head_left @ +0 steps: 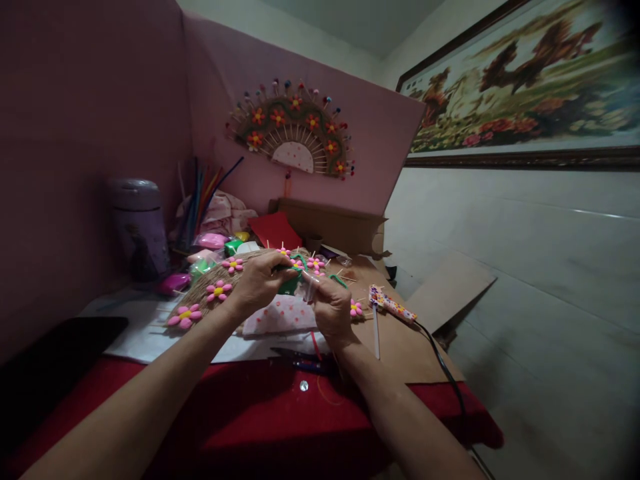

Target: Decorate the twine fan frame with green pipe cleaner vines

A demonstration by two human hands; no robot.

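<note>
My left hand (263, 283) is closed, thumb and fingers pinched at a bit of green modelling clay (289, 287). Close beside it, my right hand (331, 303) grips a clear plastic bag (310, 287) around the green lump. Both hands are above a fan-shaped craft of twine (205, 283) lying on the table. Pink flowers with yellow centres (219, 291) decorate it, and a dotted white piece (280, 316) forms its lower middle. A green wavy strand (337, 281) runs along part of the fan. My hands hide some of it.
A flowered glue gun (393, 305) with a black cord rests on cardboard (415, 357) at right. Scissors (300, 360) lie near the front. Bagged clay (213, 240), pipe cleaners (200, 200) and a purple flask (140, 230) stand left. A finished-looking fan (290, 133) hangs behind.
</note>
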